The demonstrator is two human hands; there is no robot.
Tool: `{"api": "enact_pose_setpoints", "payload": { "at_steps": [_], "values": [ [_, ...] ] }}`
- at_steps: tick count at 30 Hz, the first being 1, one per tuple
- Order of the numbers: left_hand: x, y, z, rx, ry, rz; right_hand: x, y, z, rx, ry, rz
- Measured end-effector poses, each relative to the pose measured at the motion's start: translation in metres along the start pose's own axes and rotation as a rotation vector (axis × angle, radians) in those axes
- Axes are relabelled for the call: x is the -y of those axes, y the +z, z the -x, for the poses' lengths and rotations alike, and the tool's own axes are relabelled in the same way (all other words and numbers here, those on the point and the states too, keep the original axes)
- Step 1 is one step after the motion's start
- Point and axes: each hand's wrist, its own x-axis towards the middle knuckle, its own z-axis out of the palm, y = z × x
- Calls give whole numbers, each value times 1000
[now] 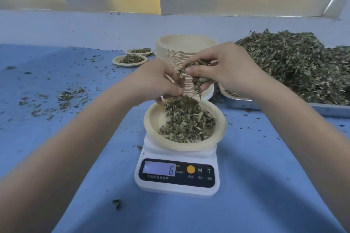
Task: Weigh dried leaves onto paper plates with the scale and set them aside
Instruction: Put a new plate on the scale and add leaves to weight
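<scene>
Grey-green dried leaves [186,120] fill the paper plate [151,119] on the scale [177,176] (display: 6). Left hand [158,79] and right hand [223,68] hover above, fingers pinching a leaf clump [191,73].

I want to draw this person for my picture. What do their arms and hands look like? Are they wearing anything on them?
Both arms are bare as far as the picture shows: no sleeves. The left hand and right hand have no gloves, and no rings, watch or bracelets show. The fingernails that show look short and plain.

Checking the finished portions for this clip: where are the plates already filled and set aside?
In the head view, two filled plates sit on the blue table at far left-centre, just left of the stack of empty plates, beyond the left hand.
</scene>
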Motion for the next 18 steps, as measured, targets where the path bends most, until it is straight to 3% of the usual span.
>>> {"api": "enact_pose_setpoints", "payload": {
  "at_steps": [4, 18],
  "values": [
    [1, -4, 1, 60, -15, -20, -3, 0, 0, 22, 19, 25],
    [-10, 4, 2, -68, 34, 124, -4, 4, 5, 23, -24, -112]
  ]
}}
